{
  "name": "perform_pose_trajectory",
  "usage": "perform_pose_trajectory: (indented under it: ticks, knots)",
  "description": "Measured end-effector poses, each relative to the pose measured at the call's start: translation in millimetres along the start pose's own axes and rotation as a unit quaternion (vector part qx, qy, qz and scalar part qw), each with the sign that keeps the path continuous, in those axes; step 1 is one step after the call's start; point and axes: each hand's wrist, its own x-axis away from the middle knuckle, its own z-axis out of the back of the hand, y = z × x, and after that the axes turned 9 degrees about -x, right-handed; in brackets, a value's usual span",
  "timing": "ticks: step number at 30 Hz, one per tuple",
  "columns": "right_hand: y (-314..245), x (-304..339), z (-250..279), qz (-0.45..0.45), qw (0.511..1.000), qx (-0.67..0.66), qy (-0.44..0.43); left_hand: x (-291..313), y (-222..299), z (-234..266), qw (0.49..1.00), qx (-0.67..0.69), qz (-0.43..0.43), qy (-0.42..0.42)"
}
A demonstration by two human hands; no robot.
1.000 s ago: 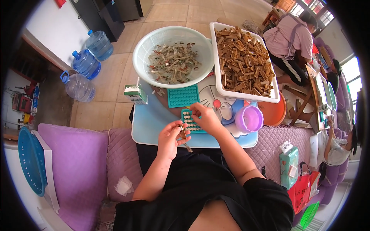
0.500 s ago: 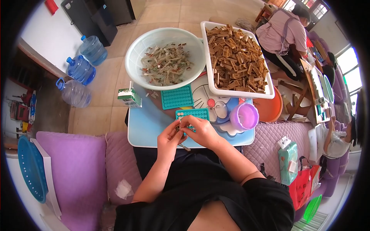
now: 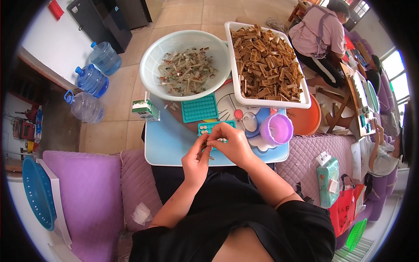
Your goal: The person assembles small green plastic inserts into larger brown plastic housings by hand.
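Steady the small brown piece (image 3: pixel 205 143) lightly in the left hand's (image 3: pixel 195 163) narrow pinch, just near of the teal pellet tray (image 3: pixel 208 125), working gently with the right hand's (image 3: pixel 232 143) fingertips, closed on it too.

water jugs (image 3: pixel 92 81): 3 | teal trays (image 3: pixel 199 108): 2 | purple cup (image 3: pixel 273 140): 1 | orange basin (image 3: pixel 309 124): 1

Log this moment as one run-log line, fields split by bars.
Left hand: pinching small dark part, mostly hidden | Right hand: closed in against it | Nearby: teal tray with white pieces, purple cup
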Motion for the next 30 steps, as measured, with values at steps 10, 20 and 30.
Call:
perform_pose_trajectory:
  ticks: [10,20,30]
  knots:
    - [30.1,10.9,-2.0,-0.13,0.83,-0.536,-0.085,-0.7,2.9,6.9,0.959,0.26,0.091,-0.071]
    - [24.7,-4.7,40.9,-0.144,0.92,-0.335,-0.147,-7.0,-13.2,10.1,0.881,0.425,0.173,-0.112]
    - [21.2,-93.2,224.9,0.037,0.902,0.233,0.362,-5.3,-19.6,19.5,0.876,0.441,0.171,-0.097]
